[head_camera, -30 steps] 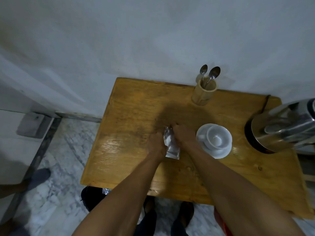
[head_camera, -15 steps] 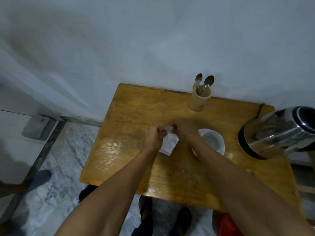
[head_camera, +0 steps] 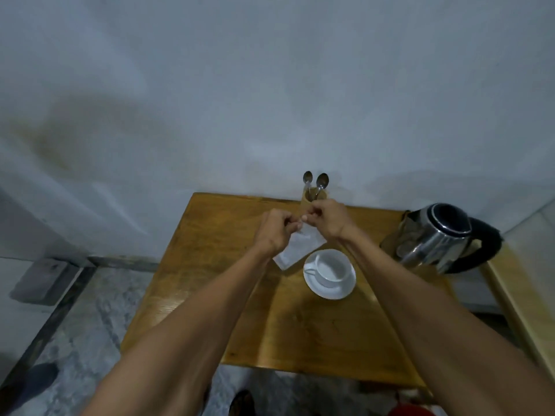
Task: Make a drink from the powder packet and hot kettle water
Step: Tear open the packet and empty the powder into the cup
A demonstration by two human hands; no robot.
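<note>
A silvery-white powder packet hangs above the wooden table, held up by its top edge. My left hand pinches the top on the left side. My right hand pinches the top on the right side, close to the left hand. Just below and to the right of the packet, a white cup stands empty on a white saucer. A steel kettle with a black handle stands at the table's right end.
A wooden holder with two spoons stands at the table's back edge against the white wall, partly behind my right hand. Marble floor lies to the left and in front. Something red shows below the table's near right corner.
Both hands have lifted the packet off the table and hold it up by its top edge. The camera view has tilted up, so the cup now shows below my hands.
</note>
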